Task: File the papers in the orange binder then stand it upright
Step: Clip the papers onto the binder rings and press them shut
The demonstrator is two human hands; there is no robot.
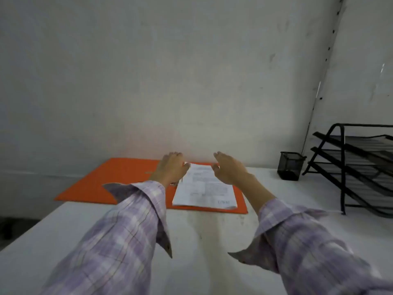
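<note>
The orange binder (110,179) lies open and flat on the white table, near the wall. A stack of printed papers (205,191) rests on its right half, beside the metal ring mechanism (175,183). My left hand (171,168) hovers over the rings at the papers' left edge, fingers curled downward; whether it touches the papers is hidden. My right hand (228,168) is above the papers' far right corner, fingers spread, holding nothing.
A black mesh pen cup (290,166) stands to the right near the wall. A black wire letter tray rack (361,167) fills the far right. The white table (212,241) extends toward me; its left edge drops off beside the binder.
</note>
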